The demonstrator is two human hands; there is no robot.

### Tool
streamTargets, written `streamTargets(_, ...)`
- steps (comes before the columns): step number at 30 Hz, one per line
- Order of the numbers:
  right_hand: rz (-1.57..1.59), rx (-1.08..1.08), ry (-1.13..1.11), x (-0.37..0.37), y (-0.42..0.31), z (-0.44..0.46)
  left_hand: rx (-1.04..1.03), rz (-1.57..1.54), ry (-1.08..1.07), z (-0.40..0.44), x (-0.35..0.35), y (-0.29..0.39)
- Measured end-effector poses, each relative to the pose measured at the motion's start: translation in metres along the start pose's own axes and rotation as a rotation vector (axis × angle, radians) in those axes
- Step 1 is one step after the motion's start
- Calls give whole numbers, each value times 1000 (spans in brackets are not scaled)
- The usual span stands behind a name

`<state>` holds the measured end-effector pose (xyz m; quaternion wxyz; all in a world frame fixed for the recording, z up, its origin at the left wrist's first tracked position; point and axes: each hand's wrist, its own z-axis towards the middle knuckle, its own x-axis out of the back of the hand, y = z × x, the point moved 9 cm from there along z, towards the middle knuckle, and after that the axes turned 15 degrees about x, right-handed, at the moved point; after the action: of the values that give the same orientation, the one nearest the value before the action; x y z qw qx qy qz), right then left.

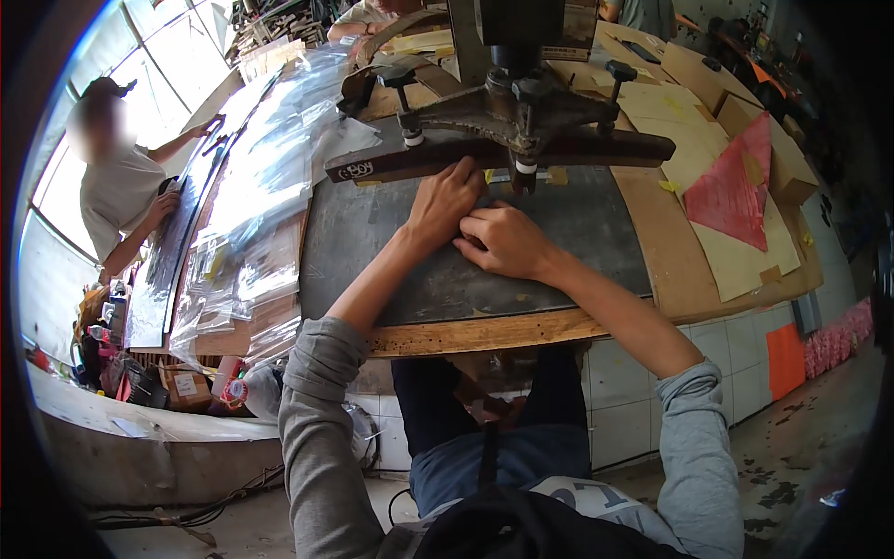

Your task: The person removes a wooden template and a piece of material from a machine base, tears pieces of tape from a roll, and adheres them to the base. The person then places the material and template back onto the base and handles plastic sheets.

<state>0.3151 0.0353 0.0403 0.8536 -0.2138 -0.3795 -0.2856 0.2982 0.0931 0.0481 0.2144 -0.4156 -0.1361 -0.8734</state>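
My left hand (449,200) is curled just below the dark metal crossbar (596,149) of a machine head. Its fingertips are hidden. Close beside it, my right hand (510,240) is closed with bent fingers over a dark grey plate (577,252) set on the table. Whatever the two hands pinch, if anything, is too small or covered to make out. Above them, a metal bracket (517,107) with black knobs carries the crossbar. A short white-tipped pin (526,170) hangs by the bar's middle.
Clear plastic sheets (251,177) cover the left side of the table. A person (121,186) stands there, hands at a dark strip. To the right lie a red triangular piece (736,191), yellowish sheets (666,116) and a cardboard box (773,149). A wooden edge (484,333) runs in front.
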Motion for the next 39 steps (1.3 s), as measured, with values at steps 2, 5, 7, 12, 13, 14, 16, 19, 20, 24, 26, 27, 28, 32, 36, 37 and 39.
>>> streamTargets(2, 33, -58, -9, 1, 7, -3, -33, 16, -7, -1, 5, 0)
streamTargets(5, 23, -117, 18, 5, 16, -6, -74, 37, -64, -17, 18, -9)
streamTargets(7, -1, -101, 18, 6, 13, -4, -46, -3, -51, -36, 37, -18)
streamTargets(12, -66, 10, 105, 5, -4, 0, 76, -100, 93, -34, 76, -10)
streamTargets(13, -72, 21, 113, 6, -7, 0, 68, -133, 129, -30, 81, -6)
streamTargets(14, -78, 30, 119, 9, -9, 0, 60, -169, 163, -29, 85, -4)
streamTargets(16, 84, -132, 136, 11, 3, -3, 19, -168, 179, -33, 82, -5)
streamTargets(19, 402, -393, 196, 2, 22, -12, -30, -153, 170, -42, 74, -5)
streamTargets(20, 520, -474, 219, -3, 29, -16, -45, -143, 168, -46, 73, -4)
streamTargets(24, 1082, -670, 323, -14, 40, -24, -51, -154, 208, -45, 74, 0)
streamTargets(26, 1084, -698, 357, -17, 43, -28, -105, -129, 229, -47, 79, 4)
streamTargets(27, 1085, -712, 373, -18, 44, -29, -129, -115, 218, -49, 80, 6)
streamTargets(28, 1045, -661, 366, -14, 43, -26, -151, -100, 209, -49, 80, 10)
streamTargets(32, 929, -561, 380, -10, 37, -20, -215, -100, 197, -51, 85, 20)
streamTargets(36, 778, -677, 286, -8, 39, -30, -328, 0, 114, -57, 85, 35)
streamTargets(37, 785, -699, 241, -8, 35, -32, -338, 20, 86, -62, 86, 38)
streamTargets(39, 791, -754, 149, -3, 23, -37, -347, 18, 34, -71, 90, 51)
